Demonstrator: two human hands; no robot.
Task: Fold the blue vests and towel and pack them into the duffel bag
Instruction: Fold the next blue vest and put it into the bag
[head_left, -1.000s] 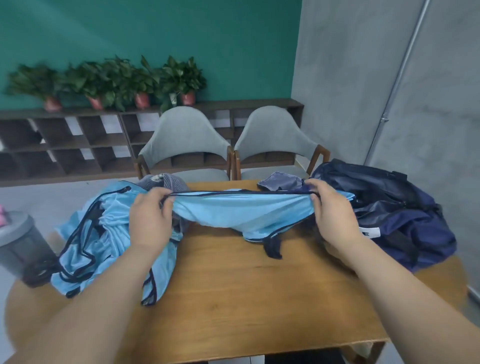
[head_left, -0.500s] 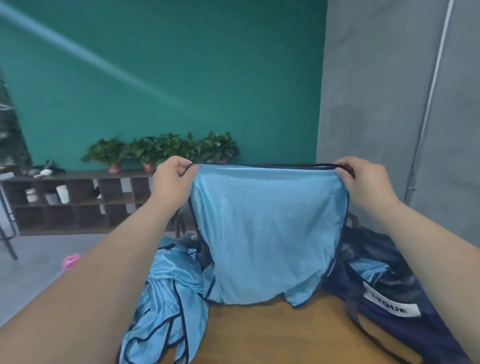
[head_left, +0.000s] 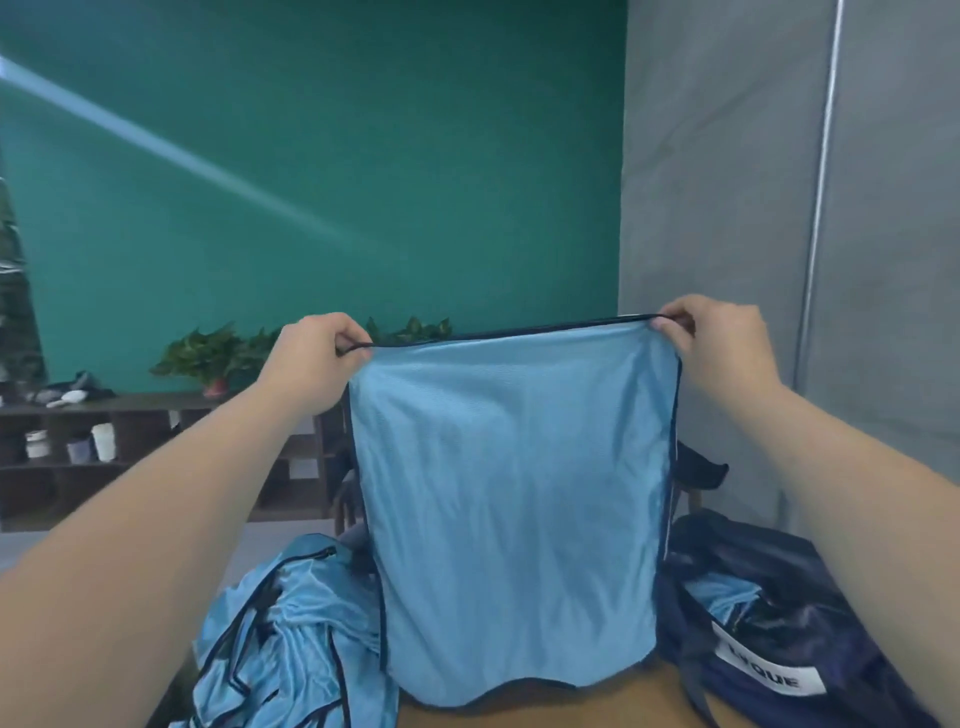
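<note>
A light blue vest (head_left: 511, 499) with dark trim hangs stretched in the air in front of me, its lower edge just above the wooden table (head_left: 618, 704). My left hand (head_left: 311, 358) pinches its upper left corner and my right hand (head_left: 719, 340) pinches its upper right corner. A heap of more blue vests (head_left: 291, 639) lies on the table at the lower left. The navy duffel bag (head_left: 789, 613) sits at the lower right, open, with a bit of blue fabric showing inside. I cannot see the towel.
A low dark shelf unit (head_left: 140, 457) with cups and potted plants (head_left: 208, 356) stands against the green wall behind. A chair back (head_left: 701, 467) shows past the vest's right edge. A grey wall with a vertical pipe (head_left: 821, 208) fills the right side.
Both hands lifted the vest from the table up into the air and pulled it taut by its top edge. My view tilted up from the tabletop toward the wall.
</note>
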